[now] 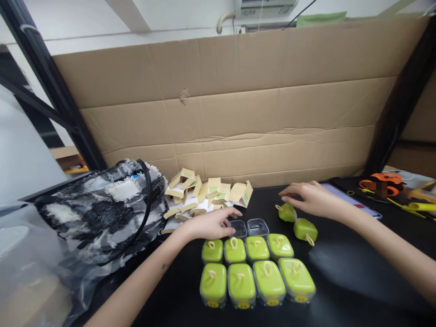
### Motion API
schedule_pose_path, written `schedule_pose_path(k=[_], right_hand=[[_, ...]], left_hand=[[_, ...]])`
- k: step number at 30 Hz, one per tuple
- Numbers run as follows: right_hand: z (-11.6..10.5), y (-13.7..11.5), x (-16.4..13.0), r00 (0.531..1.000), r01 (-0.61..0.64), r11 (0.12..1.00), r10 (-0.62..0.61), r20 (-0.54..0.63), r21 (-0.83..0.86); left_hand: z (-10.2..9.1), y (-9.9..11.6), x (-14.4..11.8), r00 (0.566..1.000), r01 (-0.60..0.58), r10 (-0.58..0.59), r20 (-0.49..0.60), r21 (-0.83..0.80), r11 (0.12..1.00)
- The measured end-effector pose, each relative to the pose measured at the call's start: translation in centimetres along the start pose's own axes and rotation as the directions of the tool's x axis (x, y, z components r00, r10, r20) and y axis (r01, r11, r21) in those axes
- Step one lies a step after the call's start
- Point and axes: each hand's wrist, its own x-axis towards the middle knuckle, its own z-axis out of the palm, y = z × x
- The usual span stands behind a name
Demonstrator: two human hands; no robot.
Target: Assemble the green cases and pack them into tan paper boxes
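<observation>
My left hand (214, 223) is at the left edge of a small clear plastic container (239, 230), thumb and fingers apart; the thumb overlaps its rim. Beside it stands a second lidless clear container (258, 228). In front are two rows of clear containers with green lids and pale yellow loops, such as this lidded container (241, 284). My right hand (306, 197) hovers open, fingers slightly bent, over a loose green lid (287, 212). Another loose green lid (305, 230) lies tilted just in front, its loop toward me. Whether the right fingers touch the first lid, I cannot tell.
A pile of opened cardboard sleeves (214, 193) lies behind my left hand. At left are a shaggy black-and-white bag (112, 209) and a clear plastic bag (30, 268). A phone-like flat screen (354, 200) and orange scissors-like handles (383, 184) lie at right. Cardboard (238, 109) walls the back.
</observation>
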Motion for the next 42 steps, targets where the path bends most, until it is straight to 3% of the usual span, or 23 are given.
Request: schedule_pose_path(k=[4, 9, 13, 18, 22, 26, 30, 37, 42], right_hand=[[1.5, 1.1, 0.4, 0.983, -0.183, 0.979, 0.184, 0.005, -0.091], [3.1, 1.3, 0.7, 0.971, -0.228, 0.972, 0.222, 0.093, 0.051], [2.8, 0.8, 1.0, 0.983, -0.185, 0.917, 0.180, 0.046, 0.353], [1.8, -1.6, 0.4, 0.991, -0.113, 0.723, 0.129, 0.027, 0.682], [1.6, -3.7, 0.2, 0.994, -0.108, 0.578, 0.060, 0.089, 0.809], [2.1, -5.6, 1.1, 0.989, -0.088, 0.511, -0.055, 0.135, 0.855], [3.2, -7.0, 2.3, 0.979, -0.041, 0.533, -0.147, 0.140, 0.845], [5.2, -8.2, 3.5, 0.986, 0.095, 0.705, -0.162, 0.030, 0.702], [5.6, -8.9, 3.0, 0.981, 0.137, 0.782, -0.193, 0.027, 0.608]], left_hand=[[0.1, 0.0, 0.2, 1.000, 0.017, -0.016, 0.015, -0.044, 0.999], [0.0, 0.3, 0.3, 0.999, 0.039, -0.039, -0.001, -0.037, 0.999], [0.0, 0.3, 0.3, 0.998, 0.055, -0.055, -0.004, -0.056, 0.997], [0.8, -0.8, 1.0, 0.992, 0.119, -0.111, 0.054, -0.198, 0.973], [1.5, -1.8, 1.7, 0.988, 0.149, -0.131, 0.082, -0.282, 0.948], [1.5, -2.3, 1.9, 0.991, 0.129, -0.118, 0.058, -0.284, 0.950], [1.4, -2.2, 1.9, 0.993, 0.119, -0.113, 0.040, -0.238, 0.964], [0.5, -1.6, 1.3, 0.992, 0.119, -0.113, 0.060, -0.105, 0.987], [-0.7, -0.7, 0.2, 0.990, 0.091, -0.085, 0.113, -0.052, 0.994]])
